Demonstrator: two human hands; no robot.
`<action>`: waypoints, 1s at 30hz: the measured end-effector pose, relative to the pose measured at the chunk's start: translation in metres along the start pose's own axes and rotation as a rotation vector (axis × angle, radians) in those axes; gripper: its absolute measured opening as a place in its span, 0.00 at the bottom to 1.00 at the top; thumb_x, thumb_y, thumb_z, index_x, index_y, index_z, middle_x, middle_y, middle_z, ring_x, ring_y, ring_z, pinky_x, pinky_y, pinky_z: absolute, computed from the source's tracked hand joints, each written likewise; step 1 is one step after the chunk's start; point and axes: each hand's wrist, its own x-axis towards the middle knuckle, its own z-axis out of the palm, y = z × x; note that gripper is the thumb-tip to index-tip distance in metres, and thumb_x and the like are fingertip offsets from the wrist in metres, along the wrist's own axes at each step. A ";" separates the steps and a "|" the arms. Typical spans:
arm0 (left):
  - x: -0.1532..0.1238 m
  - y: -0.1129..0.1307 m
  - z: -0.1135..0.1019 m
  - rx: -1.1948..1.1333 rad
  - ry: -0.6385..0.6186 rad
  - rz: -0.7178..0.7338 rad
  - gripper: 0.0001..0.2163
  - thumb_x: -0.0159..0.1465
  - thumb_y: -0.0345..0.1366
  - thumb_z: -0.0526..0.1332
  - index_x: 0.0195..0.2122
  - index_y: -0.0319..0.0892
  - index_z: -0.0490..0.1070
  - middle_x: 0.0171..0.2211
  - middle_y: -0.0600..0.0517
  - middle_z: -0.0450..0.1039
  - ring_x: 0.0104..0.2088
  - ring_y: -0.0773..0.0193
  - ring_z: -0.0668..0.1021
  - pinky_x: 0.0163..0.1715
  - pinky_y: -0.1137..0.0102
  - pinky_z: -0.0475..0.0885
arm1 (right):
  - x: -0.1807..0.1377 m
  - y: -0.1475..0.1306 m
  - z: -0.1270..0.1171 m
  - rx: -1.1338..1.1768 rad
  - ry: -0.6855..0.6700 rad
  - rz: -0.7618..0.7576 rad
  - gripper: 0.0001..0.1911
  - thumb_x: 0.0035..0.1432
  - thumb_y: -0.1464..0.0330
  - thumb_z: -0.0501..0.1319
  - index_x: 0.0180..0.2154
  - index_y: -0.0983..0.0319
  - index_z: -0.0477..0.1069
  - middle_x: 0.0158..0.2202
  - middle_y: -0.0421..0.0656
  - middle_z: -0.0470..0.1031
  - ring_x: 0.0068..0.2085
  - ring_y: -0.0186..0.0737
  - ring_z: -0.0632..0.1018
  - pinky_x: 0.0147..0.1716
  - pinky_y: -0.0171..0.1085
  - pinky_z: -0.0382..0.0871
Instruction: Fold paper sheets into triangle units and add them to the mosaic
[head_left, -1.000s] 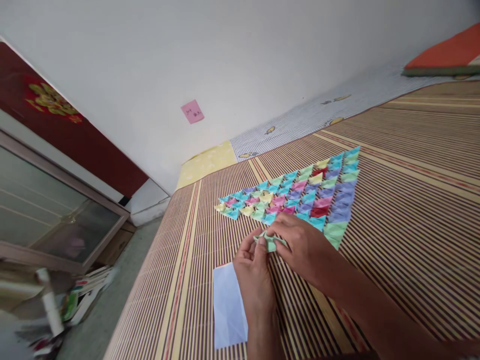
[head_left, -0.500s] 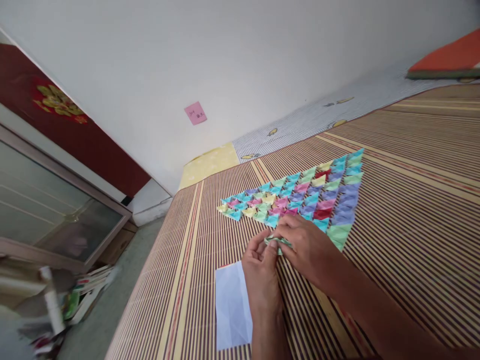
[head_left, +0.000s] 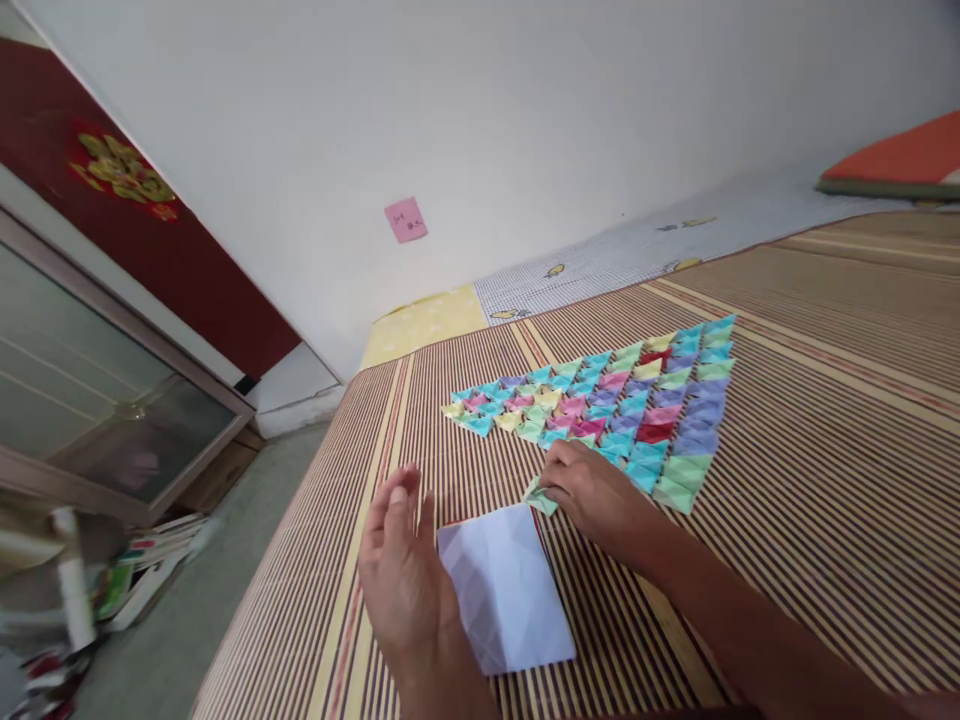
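My right hand (head_left: 589, 487) pinches a light green folded paper piece (head_left: 540, 497) just above the striped mat. My left hand (head_left: 409, 570) has its fingers apart and holds nothing, left of a pale white-lilac stack of square paper (head_left: 506, 590). The stack lies on the mat with creases showing on its top sheet. Beyond my right hand, rows of folded paper triangles (head_left: 611, 390) in blue, green, pink, yellow, red and purple form a large triangle. My right hand hides a bit of its near edge.
The striped mat (head_left: 825, 480) covers the bed. A pink note (head_left: 406, 220) is stuck to the white wall. An orange folded cloth (head_left: 900, 155) lies at the far right. Left of the bed are a glass-panelled door (head_left: 112, 380) and clutter on the floor.
My left hand has let go of the green paper piece and moved left, off the paper stack's far side. My right hand keeps the piece. The view has shifted slightly.
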 end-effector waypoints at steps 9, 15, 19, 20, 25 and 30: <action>0.006 -0.002 -0.002 -0.121 -0.078 -0.128 0.05 0.60 0.35 0.69 0.36 0.41 0.80 0.43 0.46 0.79 0.51 0.56 0.78 0.56 0.58 0.68 | 0.083 0.009 0.014 -0.125 0.038 -0.007 0.10 0.62 0.77 0.63 0.30 0.64 0.80 0.41 0.48 0.75 0.45 0.44 0.74 0.44 0.40 0.65; 0.009 0.001 -0.006 -0.168 -0.048 -0.135 0.04 0.59 0.34 0.68 0.35 0.41 0.80 0.42 0.47 0.79 0.50 0.57 0.78 0.55 0.58 0.69 | 0.108 0.022 0.036 -0.236 -0.027 0.026 0.05 0.66 0.69 0.64 0.40 0.65 0.77 0.46 0.45 0.77 0.49 0.45 0.77 0.49 0.47 0.72; 0.010 0.000 -0.006 -0.171 -0.047 -0.139 0.06 0.58 0.36 0.70 0.35 0.41 0.80 0.41 0.47 0.80 0.50 0.57 0.78 0.55 0.58 0.69 | 0.112 0.026 0.043 -0.298 -0.075 0.045 0.13 0.68 0.64 0.63 0.51 0.64 0.74 0.52 0.47 0.76 0.50 0.46 0.79 0.50 0.50 0.75; 0.010 0.000 -0.006 -0.172 -0.048 -0.146 0.06 0.58 0.36 0.70 0.35 0.41 0.80 0.41 0.47 0.80 0.50 0.57 0.78 0.55 0.59 0.69 | 0.113 0.026 0.044 -0.310 -0.084 0.047 0.14 0.68 0.64 0.63 0.52 0.64 0.73 0.52 0.48 0.76 0.50 0.47 0.79 0.50 0.51 0.75; 0.010 -0.002 -0.005 -0.178 -0.051 -0.167 0.07 0.58 0.36 0.69 0.36 0.40 0.79 0.41 0.46 0.80 0.49 0.58 0.79 0.54 0.60 0.69 | 0.114 0.022 0.045 -0.353 -0.102 0.054 0.15 0.68 0.64 0.63 0.53 0.64 0.73 0.54 0.49 0.75 0.51 0.48 0.78 0.51 0.51 0.75; 0.010 -0.003 -0.004 -0.190 -0.051 -0.159 0.06 0.58 0.35 0.69 0.35 0.41 0.79 0.40 0.47 0.80 0.47 0.59 0.79 0.52 0.61 0.69 | 0.114 0.016 0.043 -0.366 -0.122 0.056 0.15 0.68 0.64 0.63 0.53 0.63 0.73 0.55 0.49 0.75 0.52 0.48 0.78 0.51 0.52 0.75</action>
